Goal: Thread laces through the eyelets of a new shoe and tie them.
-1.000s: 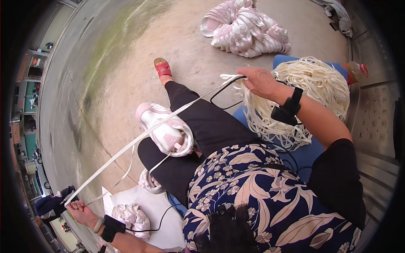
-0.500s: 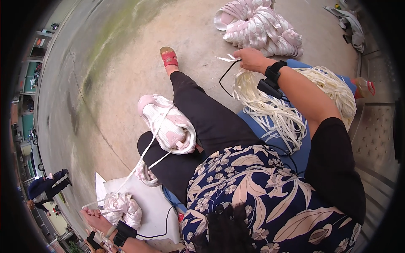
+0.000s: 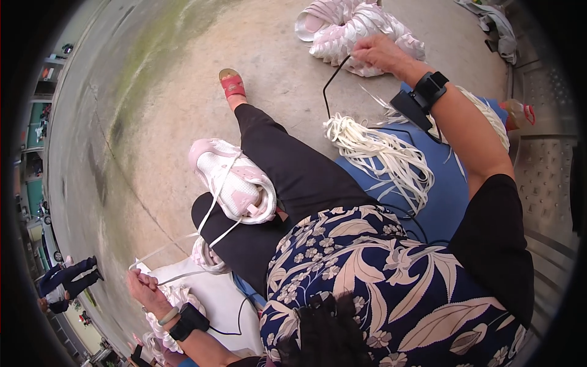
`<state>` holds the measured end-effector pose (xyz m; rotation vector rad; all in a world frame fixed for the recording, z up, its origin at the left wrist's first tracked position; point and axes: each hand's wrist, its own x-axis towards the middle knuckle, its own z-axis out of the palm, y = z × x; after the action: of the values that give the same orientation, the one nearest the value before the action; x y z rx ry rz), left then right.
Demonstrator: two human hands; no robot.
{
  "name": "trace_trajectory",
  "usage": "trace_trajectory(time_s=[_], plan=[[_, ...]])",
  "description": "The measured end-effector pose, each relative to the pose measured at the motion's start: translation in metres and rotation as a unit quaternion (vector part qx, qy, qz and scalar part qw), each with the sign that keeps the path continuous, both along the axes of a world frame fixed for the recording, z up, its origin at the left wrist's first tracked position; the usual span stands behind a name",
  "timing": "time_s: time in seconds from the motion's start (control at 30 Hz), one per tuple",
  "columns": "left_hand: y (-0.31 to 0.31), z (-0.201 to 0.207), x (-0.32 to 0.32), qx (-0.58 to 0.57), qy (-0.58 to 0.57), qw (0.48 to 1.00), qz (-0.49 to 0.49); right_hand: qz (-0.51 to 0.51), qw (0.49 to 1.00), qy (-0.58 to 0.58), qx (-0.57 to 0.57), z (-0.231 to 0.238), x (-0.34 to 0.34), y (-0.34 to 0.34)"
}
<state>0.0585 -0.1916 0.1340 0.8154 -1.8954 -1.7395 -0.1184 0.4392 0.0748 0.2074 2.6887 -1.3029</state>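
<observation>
A pink and white sneaker (image 3: 235, 183) rests on its side across my left thigh, toe pointing up and left. White laces run from it to my left hand (image 3: 145, 287), whose closed fingers pinch the shoelace (image 3: 177, 276). My right hand (image 3: 382, 54) is reached far out to the right, its fingers closed on a thin black cord (image 3: 326, 92) that hangs in a bend. Below that hand, a bundle of loose white laces (image 3: 382, 156) lies over a blue surface (image 3: 443, 196). A few more lace strands show beneath my right wrist.
Beyond my right hand sits a pile of pink and white sneakers (image 3: 333, 30). Another shoe (image 3: 208, 254) lies by my left knee, above a white sheet (image 3: 226, 306) with more white and pink pieces. A red-capped bottle (image 3: 520, 115) stands near the metal wall (image 3: 544, 177). A person (image 3: 67, 281) is far left.
My right hand has moved up and right, off the laces; the cord stays in its fingers, while a white lace end there is gone. My left hand has shifted slightly up and right.
</observation>
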Motion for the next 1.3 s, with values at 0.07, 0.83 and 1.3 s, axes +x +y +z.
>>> trace_trajectory(time_s=[0.07, 0.83, 1.3], plan=[[0.01, 0.001, -0.001, -0.034, -0.021, 0.999, -0.023, -0.097, 0.99, 0.051, -0.085, 0.024, -0.004, 0.023], [0.308, -0.057, -0.072, -0.353, 0.054, 0.759, -0.544, 0.028, 0.928, 0.137, -0.346, 0.21, 0.06, -0.051], [0.457, -0.151, -0.103, -0.149, -0.29, 0.793, -0.514, 0.128, 0.92, 0.222, -0.296, 0.239, 0.041, -0.055]])
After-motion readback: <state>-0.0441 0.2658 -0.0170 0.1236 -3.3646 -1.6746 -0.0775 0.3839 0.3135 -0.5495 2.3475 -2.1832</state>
